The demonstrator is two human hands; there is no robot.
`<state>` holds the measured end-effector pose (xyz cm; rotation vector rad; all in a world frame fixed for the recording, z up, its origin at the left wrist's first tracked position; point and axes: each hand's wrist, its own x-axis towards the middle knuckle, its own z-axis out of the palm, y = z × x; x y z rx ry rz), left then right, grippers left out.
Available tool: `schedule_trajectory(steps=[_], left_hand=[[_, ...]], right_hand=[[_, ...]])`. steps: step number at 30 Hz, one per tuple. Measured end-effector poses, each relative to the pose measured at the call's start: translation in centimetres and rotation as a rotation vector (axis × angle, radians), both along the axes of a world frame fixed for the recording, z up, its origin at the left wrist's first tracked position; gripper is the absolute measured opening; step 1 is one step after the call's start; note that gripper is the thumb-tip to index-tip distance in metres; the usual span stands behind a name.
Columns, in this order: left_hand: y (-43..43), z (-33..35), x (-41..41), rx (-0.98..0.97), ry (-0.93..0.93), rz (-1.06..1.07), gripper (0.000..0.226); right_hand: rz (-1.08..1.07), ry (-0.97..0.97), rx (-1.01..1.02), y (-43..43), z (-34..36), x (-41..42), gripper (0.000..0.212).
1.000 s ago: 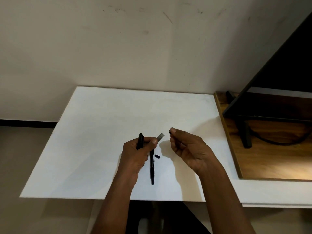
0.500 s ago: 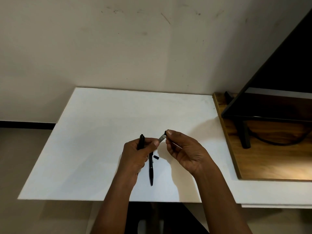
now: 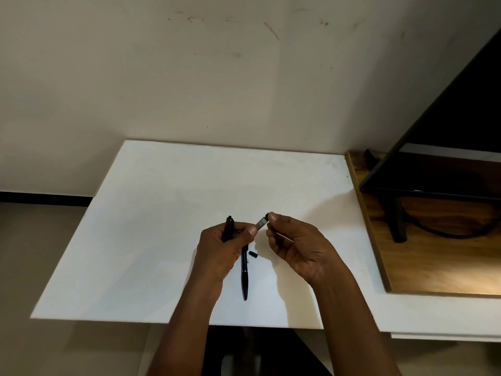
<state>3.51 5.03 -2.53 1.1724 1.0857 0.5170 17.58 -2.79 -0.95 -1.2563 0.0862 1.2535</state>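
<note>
The fingers (image 3: pixel 252 231) of the left hand (image 3: pixel 217 251) grip a black barrel (image 3: pixel 229 226) and pinch a grey tube (image 3: pixel 261 222). The right hand (image 3: pixel 298 248) pinches a black piece (image 3: pixel 270 213) at the tube's end. The assembly looks unfinished to me: a pen (image 3: pixel 244 278) and a cap (image 3: pixel 253 254) lie on the worktop (image 3: pixel 162 226).

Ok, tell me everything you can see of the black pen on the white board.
The black pen is slim and glossy, with a thin silver ring midway and a tapered tip pointing toward the person. It seems to lie flat on the white board, between the wrists. The left hand hides its far end; contact cannot be told.
</note>
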Motion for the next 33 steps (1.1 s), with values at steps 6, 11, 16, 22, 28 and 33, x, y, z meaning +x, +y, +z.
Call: schedule_trajectory(steps=[6, 11, 16, 22, 28, 33], left_hand=[[0.0, -0.1, 0.0, 0.024, 0.027, -0.023, 0.008], [0.0, -0.1, 0.0, 0.079, 0.066, -0.014, 0.007], [-0.1, -0.1, -0.1, 0.093, 0.080, 0.004, 0.004], [-0.4, -0.1, 0.1, 0.113, 0.089, -0.006, 0.008], [-0.9, 0.0, 0.6, 0.030, 0.045, 0.035, 0.007], [-1.1, 0.1, 1.0, 0.017, 0.056, -0.003, 0.012]], right_hand=[[0.043, -0.103, -0.001, 0.0, -0.1, 0.0, 0.005], [0.090, -0.170, -0.010, 0.0, -0.2, 0.0, 0.004], [0.140, -0.171, -0.020, -0.3, -0.1, 0.2, 0.008], [0.159, -0.165, -0.054, -0.7, 0.1, 0.5, 0.003], [0.098, -0.037, -0.048, -0.5, 0.2, 0.1, 0.005], [0.099, -0.031, -0.102, -0.4, 0.2, 0.1, 0.004]])
